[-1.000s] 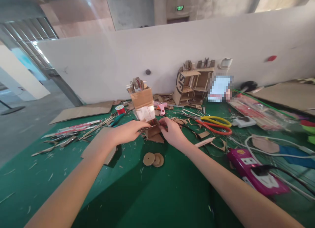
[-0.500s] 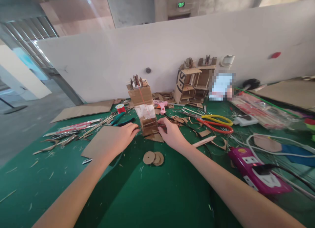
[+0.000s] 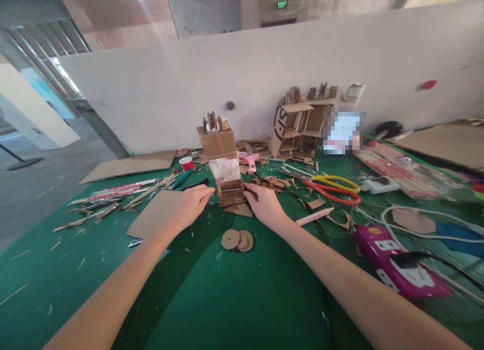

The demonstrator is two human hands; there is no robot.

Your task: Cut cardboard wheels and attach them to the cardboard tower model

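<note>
A tall cardboard tower model (image 3: 224, 161) stands on the green table (image 3: 234, 299), with a red thread running down its front and small wheels on top. My left hand (image 3: 191, 205) is pinched at the tower's lower left side, on what looks like a thin stick through its base. My right hand (image 3: 264, 203) is closed against the lower right side of the same base. Three cardboard discs (image 3: 237, 239) lie just in front of the tower.
Red-and-yellow scissors (image 3: 333, 188) lie to the right, with a pink power strip (image 3: 397, 267) and white cables nearer me. A cardboard sheet (image 3: 157, 214), sticks and pliers lie left. A pink glue gun (image 3: 250, 162), red spool (image 3: 186, 163) and second cardboard model (image 3: 298, 123) stand by the white partition.
The tower was tipped toward me a second ago and now stands upright. My left hand has drawn back from its front to its left side.
</note>
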